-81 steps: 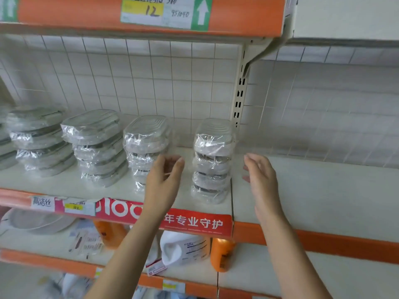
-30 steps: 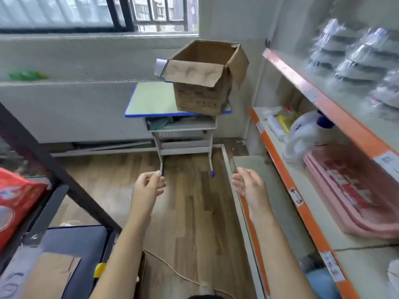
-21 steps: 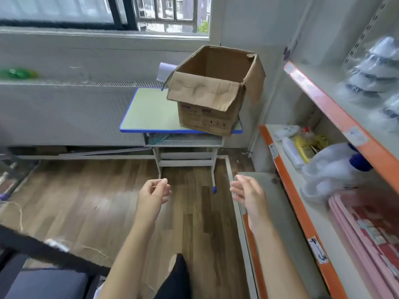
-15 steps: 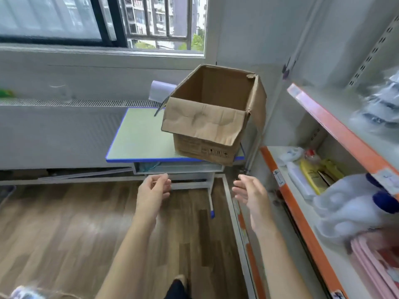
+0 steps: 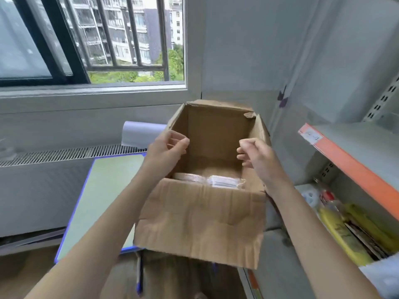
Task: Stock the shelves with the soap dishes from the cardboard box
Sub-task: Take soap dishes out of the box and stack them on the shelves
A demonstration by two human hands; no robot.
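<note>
Head view: the cardboard box (image 5: 200, 214) stands open on a small desk (image 5: 103, 199) with a pale green top and blue edge, its near flap folded down toward the camera. Deep inside, at the bottom, lie the soap dishes (image 5: 222, 182) in clear wrap; the front wall of the box hides all but their top edge. The left hand (image 5: 167, 151) hovers over the box's left wall, fingers loosely curled and holding nothing. The right hand (image 5: 258, 157) hovers over the right side of the opening, fingers likewise relaxed and empty. Neither hand touches the dishes. Just right of the box rises the shelf unit (image 5: 354, 160) with orange edge strips; its lower level carries yellow packages (image 5: 343, 231) and small bottles, blurred. Behind the box a roll of white paper (image 5: 140, 133) leans near the radiator grille below the barred window (image 5: 121, 39).
</note>
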